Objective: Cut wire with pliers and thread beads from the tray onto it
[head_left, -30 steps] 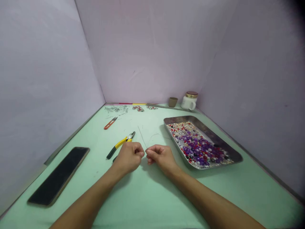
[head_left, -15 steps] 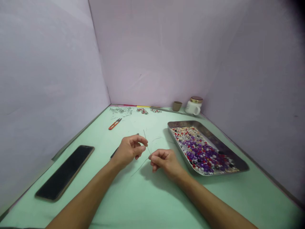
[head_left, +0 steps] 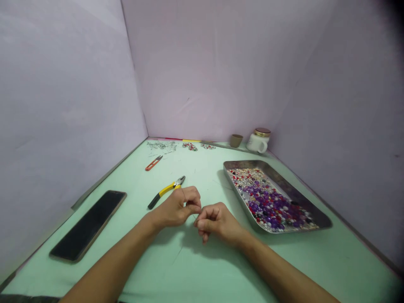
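Observation:
My left hand [head_left: 181,207] and my right hand [head_left: 215,222] meet over the middle of the green table, fingertips almost touching. Both are closed in a pinch on a thin wire [head_left: 195,216], of which only short bits show between and beside the fingers. Just beyond my left hand lie pliers [head_left: 164,191] with yellow and black handles, partly covered by that hand. To the right of my right hand stands a metal tray [head_left: 244,212] holding purple, red, white and black beads [head_left: 268,204].
A phone [head_left: 90,225] lies at the left. Farther back are orange thread snips [head_left: 153,163], a heap of wire pieces [head_left: 162,146] and beaded pieces [head_left: 190,146]. A brown cup [head_left: 236,140] and a white lidded mug [head_left: 259,141] stand by the back wall.
My left hand has moved down and right, closing its pinch beside my right hand. More of the pliers now shows. The wire is less visible, and my right hand has shifted slightly downward.

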Demonstrator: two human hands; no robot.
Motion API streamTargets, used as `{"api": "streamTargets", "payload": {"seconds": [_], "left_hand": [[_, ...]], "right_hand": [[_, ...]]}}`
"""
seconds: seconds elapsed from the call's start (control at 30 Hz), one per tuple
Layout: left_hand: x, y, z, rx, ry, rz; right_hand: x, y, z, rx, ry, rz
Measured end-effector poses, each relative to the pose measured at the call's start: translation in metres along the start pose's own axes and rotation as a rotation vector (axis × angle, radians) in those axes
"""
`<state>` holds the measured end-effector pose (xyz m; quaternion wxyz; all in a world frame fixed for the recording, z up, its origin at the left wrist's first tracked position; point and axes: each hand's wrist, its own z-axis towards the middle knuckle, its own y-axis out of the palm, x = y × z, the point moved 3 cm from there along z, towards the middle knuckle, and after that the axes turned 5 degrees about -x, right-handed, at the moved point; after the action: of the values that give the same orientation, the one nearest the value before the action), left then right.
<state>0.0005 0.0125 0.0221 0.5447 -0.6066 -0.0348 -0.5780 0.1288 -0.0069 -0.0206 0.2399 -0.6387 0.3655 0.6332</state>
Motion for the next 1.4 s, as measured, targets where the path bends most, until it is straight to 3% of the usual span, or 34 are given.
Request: {"api": "streamTargets", "payload": {"seconds": [0.17,0.37,0.53,0.57,0.7,0.8,0.9,1.07,1.4], "left_hand": [[-0.002,0.006,0.000,0.052,-0.099,0.214],[-0.005,0.002,0.004,0.184,-0.175,0.286],[0.007,-0.013,-0.003,0.541,-0.173,0.185],[0.009,-0.012,-0.004,0.558,-0.204,0.138],[0.008,0.005,-0.002,0.330,-0.449,-0.115],[0.006,0.014,0.000,0.246,-0.546,-0.288],[0.005,0.012,0.002,0.233,-0.538,-0.352],[0.007,0.006,0.003,0.260,-0.467,-0.274],[0.008,0.006,0.002,0.308,-0.420,-0.179]], "right_hand": [[-0.008,-0.004,-0.002,0.187,-0.043,-0.125],[-0.012,-0.013,-0.002,0.389,-0.137,-0.269],[-0.012,-0.018,0.000,0.519,-0.148,-0.251],[-0.012,-0.019,0.000,0.532,-0.145,-0.248],[-0.011,-0.018,0.000,0.536,-0.145,-0.226],[-0.012,-0.016,0.001,0.491,-0.146,-0.197],[-0.012,-0.015,0.003,0.415,-0.126,-0.130],[-0.014,-0.013,0.004,0.309,-0.107,0.028],[-0.005,-0.016,0.007,0.339,-0.056,0.178]]}}
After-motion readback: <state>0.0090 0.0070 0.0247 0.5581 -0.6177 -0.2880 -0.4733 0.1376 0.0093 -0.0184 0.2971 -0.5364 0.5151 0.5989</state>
